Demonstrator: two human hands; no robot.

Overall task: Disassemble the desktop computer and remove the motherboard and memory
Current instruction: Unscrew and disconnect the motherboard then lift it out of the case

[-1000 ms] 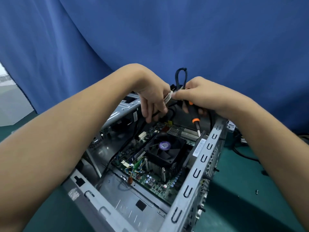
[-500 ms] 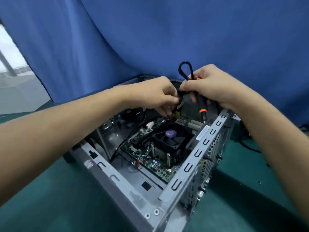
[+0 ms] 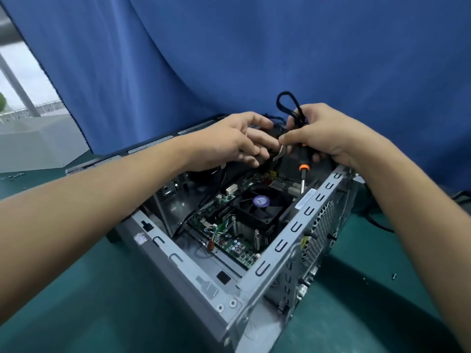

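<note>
An open grey computer case [image 3: 277,256] lies on the green table. Inside sits the green motherboard [image 3: 229,244] with a black CPU fan [image 3: 260,202] on top. Both hands meet over the far end of the case. My right hand [image 3: 328,135] grips a black-and-orange screwdriver [image 3: 303,171], tip pointing down, together with a looped black cable [image 3: 286,103], and pinches a small white connector [image 3: 281,152]. My left hand [image 3: 237,141] has curled fingers at the same cable bundle; what it holds is hidden. Memory sticks are not clearly visible.
A blue curtain [image 3: 254,59] hangs close behind the case. Black cables [image 3: 377,220] lie on the table at the right, with small loose screws [image 3: 393,276] near the right edge. More small parts [image 3: 12,175] lie at the far left.
The view has pulled back and shifted. My left hand has moved up from inside the case to meet the right hand at the cables. The right hand keeps the screwdriver.
</note>
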